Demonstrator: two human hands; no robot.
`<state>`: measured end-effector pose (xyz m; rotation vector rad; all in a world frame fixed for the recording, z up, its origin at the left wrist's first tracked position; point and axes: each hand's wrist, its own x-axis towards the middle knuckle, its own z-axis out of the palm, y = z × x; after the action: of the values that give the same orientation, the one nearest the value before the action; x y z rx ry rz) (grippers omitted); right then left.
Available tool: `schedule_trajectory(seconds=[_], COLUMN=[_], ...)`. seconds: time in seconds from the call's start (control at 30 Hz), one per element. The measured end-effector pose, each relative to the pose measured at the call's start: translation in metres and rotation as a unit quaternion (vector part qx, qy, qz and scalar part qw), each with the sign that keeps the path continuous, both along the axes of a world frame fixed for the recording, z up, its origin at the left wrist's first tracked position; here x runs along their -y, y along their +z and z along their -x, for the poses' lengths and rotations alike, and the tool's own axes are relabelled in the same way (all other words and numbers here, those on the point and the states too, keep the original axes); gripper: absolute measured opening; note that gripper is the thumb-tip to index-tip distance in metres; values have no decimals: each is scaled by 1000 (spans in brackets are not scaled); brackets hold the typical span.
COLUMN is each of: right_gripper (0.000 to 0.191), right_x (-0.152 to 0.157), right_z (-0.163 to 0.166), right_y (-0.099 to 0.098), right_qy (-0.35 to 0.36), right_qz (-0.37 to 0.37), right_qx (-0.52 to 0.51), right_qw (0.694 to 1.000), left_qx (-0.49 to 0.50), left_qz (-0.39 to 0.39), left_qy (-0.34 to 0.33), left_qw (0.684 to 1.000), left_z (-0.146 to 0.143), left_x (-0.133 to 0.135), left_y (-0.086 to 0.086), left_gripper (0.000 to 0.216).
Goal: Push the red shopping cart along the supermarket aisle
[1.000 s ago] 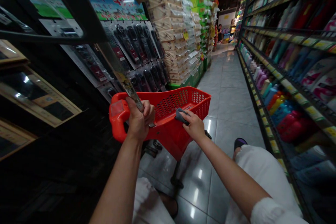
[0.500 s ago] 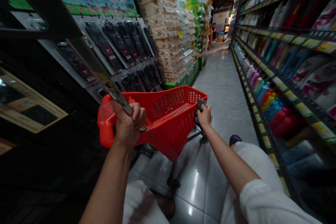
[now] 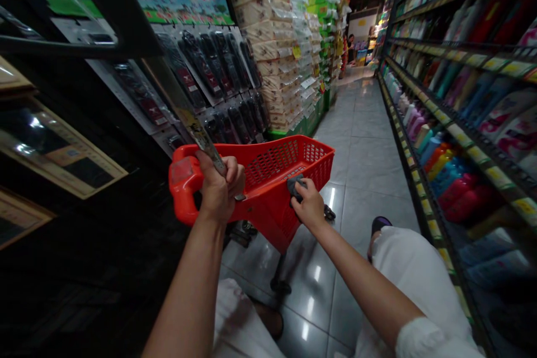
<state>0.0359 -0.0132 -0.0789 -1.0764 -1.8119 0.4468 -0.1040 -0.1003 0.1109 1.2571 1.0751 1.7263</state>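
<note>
My left hand (image 3: 218,189) is closed around a worn metal bar (image 3: 196,126) that slants up to a dark frame (image 3: 140,42) at the upper left. Just below that hand is the red plastic basket of a shopping cart (image 3: 268,215), with a thick red handle (image 3: 183,176) at its left end. Bunched in the fingers of my right hand (image 3: 310,204) is a dark grey cloth (image 3: 296,185). The cloth rests against the near side of the basket, at its upper rim. Part of the cloth is hidden by my fingers.
Shelves of bottles (image 3: 448,140) line the aisle's right side. Packaged goods hang on a display (image 3: 201,67) at left, beside tall stacks of beige packs (image 3: 268,39). Grey floor tiles (image 3: 369,117) run toward a distant person (image 3: 351,47). Cart wheels (image 3: 280,285) stand near my feet.
My right hand has slid the cloth along the basket's side toward me and to the left, away from the far corner. My left hand keeps its hold; the view has shifted slightly.
</note>
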Motion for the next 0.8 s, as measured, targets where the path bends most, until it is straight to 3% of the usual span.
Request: schedule_trajectory(seconds=[0.23, 0.4, 0.6, 0.7, 0.8], right_gripper=[32, 44, 54, 52, 49], right_x=[61, 71, 31, -6, -42], right_z=[32, 36, 23, 6, -10], right_y=[33, 35, -6, -30, -42], right_qy=[67, 126, 79, -12, -101], right_qz=[-20, -50, -65, 7, 75], right_qx=[-52, -52, -47, -105, -181], right_qw=[996, 989, 994, 994, 975], left_qx=[-4, -3, -1, 3, 5], left_qz=[4, 2, -3, 1, -2], left_qy=[9, 0, -12, -8, -5], left_qw=[1000, 1000, 1000, 1000, 1000], left_z=[2, 6, 6, 3, 1], left_x=[1, 1, -1, 0, 0], left_y=[1, 0, 0, 1, 1], left_gripper=[71, 71, 72, 71, 71])
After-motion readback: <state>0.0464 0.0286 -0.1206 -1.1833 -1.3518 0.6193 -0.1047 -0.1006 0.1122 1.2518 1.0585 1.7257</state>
